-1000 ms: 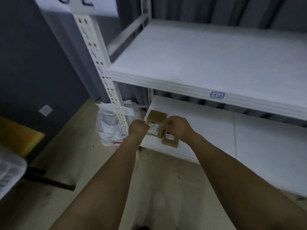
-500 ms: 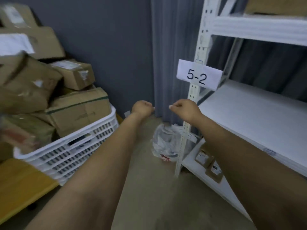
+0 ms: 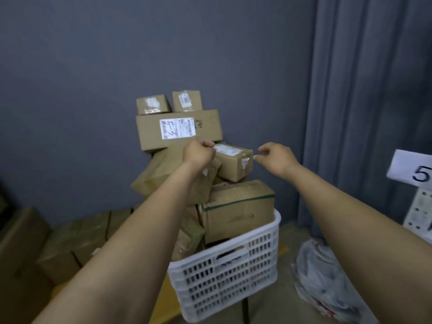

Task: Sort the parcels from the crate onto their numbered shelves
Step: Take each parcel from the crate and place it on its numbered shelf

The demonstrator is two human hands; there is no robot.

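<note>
Crate [image 3: 224, 272], 6 o'clock: white plastic, moulded lattice, slight sheen. Parcels [image 3: 233, 170] stacked in it: matt brown cardboard. The wide box [image 3: 208, 133] at 12 o'clock of the stack carries a smooth white paper label [image 3: 177, 128]. Lower box [image 3: 238, 218]: scuffed cardboard, one band of green tape [image 3: 238, 202]. Mailer [image 3: 163, 174], 9 o'clock of the stack: creased kraft paper. Curtain [image 3: 362, 113], 3 o'clock: grey cloth, pleated. Wall [image 3: 117, 54]: matt grey. Bag [image 3: 327, 288], 5 o'clock: thin crinkled plastic, glossy.

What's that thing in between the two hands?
A small brown parcel with a white label lies between the left hand and the right hand, high on the pile in the white crate. The head view shows it.
</note>
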